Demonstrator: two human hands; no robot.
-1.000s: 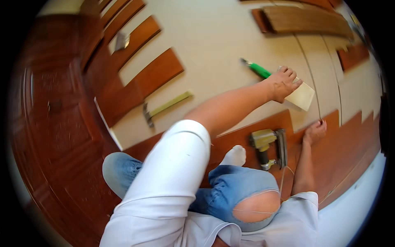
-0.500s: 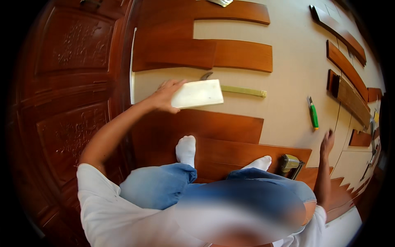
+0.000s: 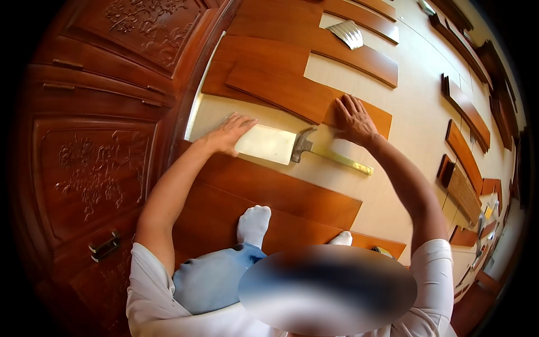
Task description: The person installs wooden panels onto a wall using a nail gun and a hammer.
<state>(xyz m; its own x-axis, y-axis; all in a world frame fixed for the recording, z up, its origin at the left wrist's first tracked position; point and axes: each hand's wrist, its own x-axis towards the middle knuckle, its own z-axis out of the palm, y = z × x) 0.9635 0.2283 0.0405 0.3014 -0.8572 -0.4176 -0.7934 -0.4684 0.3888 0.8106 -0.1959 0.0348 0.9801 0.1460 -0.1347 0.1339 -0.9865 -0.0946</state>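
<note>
My left hand point(image 3: 229, 133) is closed around the left end of a white rectangular block point(image 3: 265, 143), low over the bare strip of floor. Just off the block's right end lies a hammer point(image 3: 302, 145) with a dark metal head and a yellowish handle. My right hand point(image 3: 355, 119) rests with fingers stretched out on a short reddish-brown wooden plank point(image 3: 377, 119), holding nothing. Left of that hand, another wooden plank point(image 3: 275, 90) sits slightly askew, its end near the short plank.
A carved wooden door point(image 3: 92, 163) stands on the left. Laid planks point(image 3: 281, 194) are under my feet. A corrugated silvery piece point(image 3: 346, 35) lies on the far planks. Loose boards point(image 3: 466, 191) are scattered at right. A nail gun point(image 3: 384, 251) is partly hidden near my right foot.
My right hand has come from the far right onto the short plank. The left hand with the block has shifted slightly, uncovering the hammer head. The view has turned, and the green utility knife no longer shows.
</note>
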